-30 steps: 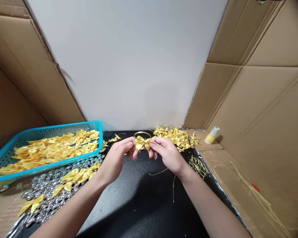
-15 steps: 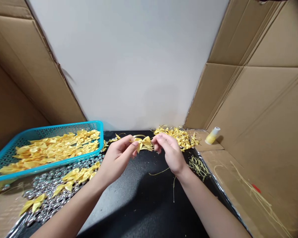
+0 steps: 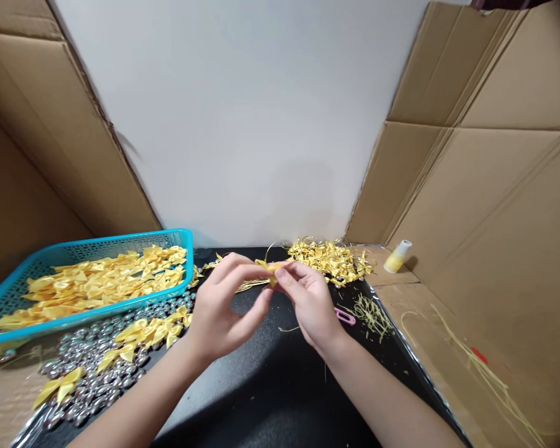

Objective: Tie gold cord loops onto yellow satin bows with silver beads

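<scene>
A yellow ribbon bow is pinched between the thumb and fingers of my right hand, above the black work surface. My left hand is beside it on the left, its thumb and index finger apart; the fingertips are close to the bow, and I cannot tell whether they touch it. A thin gold cord loop rises behind the bow. Past my fingers lies a bundle of gold cords, partly hidden by my hands.
On the left, a blue basket holds many yellow bows; silver beads and loose bows lie before it. Strung bows are heaped behind right, near a yellow thread spool, cord scraps and a pink slotted object.
The bow has passed from my left fingers to my right hand, which has moved slightly left. My left thumb and index finger have spread apart. The pink object now shows beside my right wrist.
</scene>
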The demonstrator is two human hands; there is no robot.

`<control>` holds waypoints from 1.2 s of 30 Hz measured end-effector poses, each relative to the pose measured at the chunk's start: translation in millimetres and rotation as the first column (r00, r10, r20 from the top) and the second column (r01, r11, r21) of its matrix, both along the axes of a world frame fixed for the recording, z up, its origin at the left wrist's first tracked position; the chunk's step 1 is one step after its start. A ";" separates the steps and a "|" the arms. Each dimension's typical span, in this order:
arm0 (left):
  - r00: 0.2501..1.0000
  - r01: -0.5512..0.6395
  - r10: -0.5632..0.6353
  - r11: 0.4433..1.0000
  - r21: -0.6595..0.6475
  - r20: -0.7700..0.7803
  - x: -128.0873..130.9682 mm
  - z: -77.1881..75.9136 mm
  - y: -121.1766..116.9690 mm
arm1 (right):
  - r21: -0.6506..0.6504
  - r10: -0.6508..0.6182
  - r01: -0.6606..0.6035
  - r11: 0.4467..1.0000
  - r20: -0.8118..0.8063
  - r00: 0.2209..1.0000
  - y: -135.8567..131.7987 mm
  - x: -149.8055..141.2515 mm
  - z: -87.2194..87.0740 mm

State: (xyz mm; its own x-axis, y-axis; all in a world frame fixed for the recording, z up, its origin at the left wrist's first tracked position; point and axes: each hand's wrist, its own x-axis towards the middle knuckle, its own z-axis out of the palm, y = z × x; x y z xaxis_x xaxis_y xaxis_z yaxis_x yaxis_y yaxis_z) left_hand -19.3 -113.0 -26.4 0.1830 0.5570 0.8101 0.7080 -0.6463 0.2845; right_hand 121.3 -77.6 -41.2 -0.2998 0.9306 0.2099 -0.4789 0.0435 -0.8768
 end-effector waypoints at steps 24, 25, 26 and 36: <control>0.988 0.029 0.036 0.914 -0.405 0.150 -13.7 11.5 5.1 | 0.819 -0.598 -0.130 0.559 0.507 0.621 14.7 37.8 19.5; 0.992 0.020 0.030 0.925 -0.380 0.125 -13.7 10.9 5.2 | 0.813 -0.597 -0.151 0.562 0.525 0.607 14.9 37.7 19.1; 0.995 0.017 0.021 0.933 -0.358 0.102 -13.9 10.4 5.4 | 0.807 -0.594 -0.174 0.565 0.543 0.593 14.8 37.7 18.9; 0.976 0.085 -0.158 0.912 -0.401 -0.152 -28.3 19.7 6.3 | 0.649 -0.472 -0.351 0.675 0.745 0.471 8.2 39.0 26.1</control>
